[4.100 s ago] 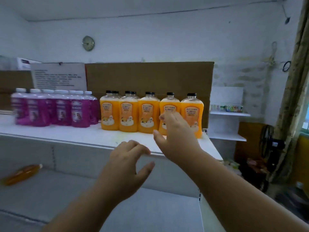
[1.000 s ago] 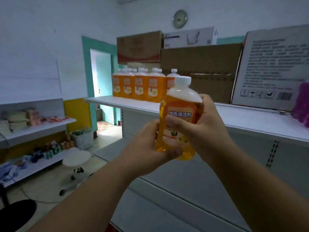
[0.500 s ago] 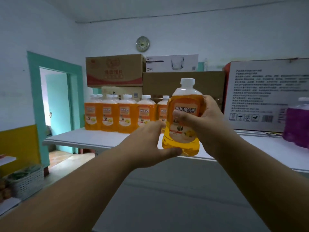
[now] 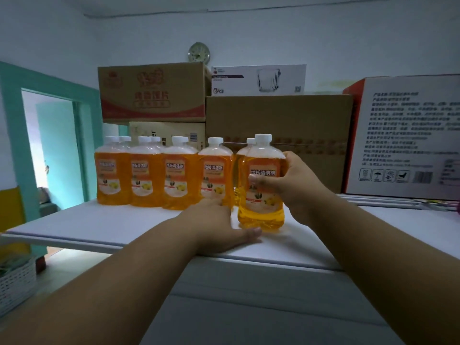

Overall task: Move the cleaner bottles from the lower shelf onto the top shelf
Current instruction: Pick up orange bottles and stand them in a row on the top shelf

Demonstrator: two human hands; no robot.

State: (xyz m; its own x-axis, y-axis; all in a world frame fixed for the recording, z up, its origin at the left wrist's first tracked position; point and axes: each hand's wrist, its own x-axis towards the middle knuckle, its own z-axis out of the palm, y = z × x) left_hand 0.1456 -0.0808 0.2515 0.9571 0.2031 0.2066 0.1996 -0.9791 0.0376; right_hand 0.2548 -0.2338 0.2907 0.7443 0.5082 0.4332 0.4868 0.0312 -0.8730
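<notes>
An orange cleaner bottle [image 4: 261, 202] with a white cap stands upright on the white top shelf [image 4: 99, 225]. My right hand [image 4: 296, 185] grips it round the middle, thumb across the label. My left hand [image 4: 219, 227] lies flat on the shelf, fingers straight, its fingertips beside the bottle's base. To the left stands a row of several like orange bottles [image 4: 174, 175], two deep. The held bottle is at the right end of that row, a little forward of it.
Stacked cardboard boxes [image 4: 278, 130] rise behind the bottles. A white and red box [image 4: 408, 138] stands at the back right. The lower shelf [image 4: 249, 319] shows below my arms. A teal doorway [image 4: 49, 145] and a white basket [image 4: 15, 282] are at the left.
The bottle was held up in front of the shelf with both hands near it. It now stands on the top shelf beside the row, and my left hand has dropped flat onto the shelf.
</notes>
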